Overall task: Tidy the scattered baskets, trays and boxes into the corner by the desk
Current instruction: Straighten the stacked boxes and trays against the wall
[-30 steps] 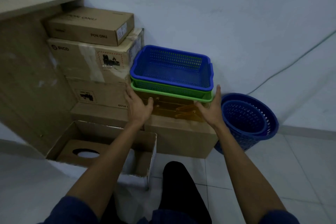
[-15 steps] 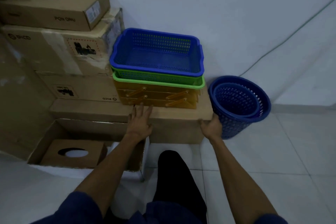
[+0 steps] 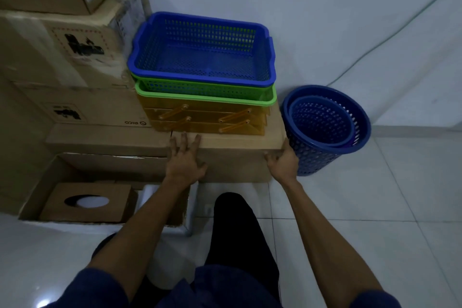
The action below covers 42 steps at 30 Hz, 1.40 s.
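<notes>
Your left hand (image 3: 186, 164) lies flat, fingers straight and spread, on the top front edge of the low carton (image 3: 237, 144). Your right hand (image 3: 283, 162) clasps that carton's right front corner, thumb up along the edge and fingers bent against the front face. The light is dim, so how firmly it grips is hard to judge.

At the far left, the stacked cartons (image 3: 50, 57) stand one on another against the wall. The desk itself is out of sight. In front of them on the floor sits an open carton (image 3: 37, 189) with a cardboard insert (image 3: 112, 207) lying inside it.

Next comes the low carton under your hands, pushed up beside the stack. On it rests an orange tiered box (image 3: 205, 117), with a green tray (image 3: 205, 97) on that and a blue tray (image 3: 200, 77) nested in the green one. To the right, just beside the carton, a round blue basket (image 3: 320, 160) stands on the tiles with a smaller basket (image 3: 322, 120) nested in it.

You look close to finished: trays, baskets and boxes are gathered together along the wall. What seems left is squaring the low carton against its neighbours. The open carton, which sits forward of the rest, may also need dealing with.
</notes>
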Available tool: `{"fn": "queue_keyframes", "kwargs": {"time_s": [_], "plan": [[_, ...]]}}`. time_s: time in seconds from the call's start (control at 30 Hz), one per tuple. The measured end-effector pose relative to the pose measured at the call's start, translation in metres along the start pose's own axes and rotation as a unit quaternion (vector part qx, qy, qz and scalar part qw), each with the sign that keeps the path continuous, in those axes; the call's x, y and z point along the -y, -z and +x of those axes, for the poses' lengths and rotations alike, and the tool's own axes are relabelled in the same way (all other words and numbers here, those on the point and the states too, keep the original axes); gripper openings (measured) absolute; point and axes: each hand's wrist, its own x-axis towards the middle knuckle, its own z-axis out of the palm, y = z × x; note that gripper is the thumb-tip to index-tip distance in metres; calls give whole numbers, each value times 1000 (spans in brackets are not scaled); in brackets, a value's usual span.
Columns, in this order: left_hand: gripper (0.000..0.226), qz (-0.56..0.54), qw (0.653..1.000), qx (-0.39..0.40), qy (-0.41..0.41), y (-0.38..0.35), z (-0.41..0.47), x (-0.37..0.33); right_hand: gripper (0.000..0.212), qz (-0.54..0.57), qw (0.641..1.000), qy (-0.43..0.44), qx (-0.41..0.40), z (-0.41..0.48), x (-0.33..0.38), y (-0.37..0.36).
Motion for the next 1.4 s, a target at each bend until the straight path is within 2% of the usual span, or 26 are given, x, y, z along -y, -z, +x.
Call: {"fn": "queue_keyframes", "kwargs": {"time_s": [0.13,0.2,0.27,0.33,0.4,0.43,0.5,0.6,0.7,0.8,0.9,1.03,1.4], "plan": [[100,20,999,41,28,13,-5,-12,96,7,999,7,46,-1,-1,13],[97,-6,999,13,39,11,-13,-39,99,19,997,7,72,-1,-3,19],[94,-15,999,-52,0,-4,-26,-76,90,38,995,19,89,0,-5,28],[97,-32,992,-87,-81,-24,-35,-114,71,36,998,39,43,2,-9,38],[98,-36,983,-80,-163,-41,-35,-148,52,11,994,101,-52,5,-14,53],[98,-32,977,-72,-198,-47,-32,-163,50,-17,985,141,-94,9,-19,60],[97,-7,969,-47,-244,-54,-20,-188,58,-113,966,181,-146,23,-33,75],[99,57,958,-18,-280,-60,12,-218,75,-256,952,127,-109,47,-51,101],[96,96,959,1,-268,-59,42,-233,81,-345,937,57,-5,71,-66,121],[87,95,965,4,-246,-56,54,-227,57,-376,924,38,53,84,-73,121],[90,89,963,-4,-254,-57,55,-219,40,-358,932,44,48,87,-69,113],[103,82,964,3,-252,-60,57,-224,39,-353,933,57,39,82,-68,111],[109,79,964,0,-253,-66,66,-219,42,-351,936,28,0,88,-56,89]]}}
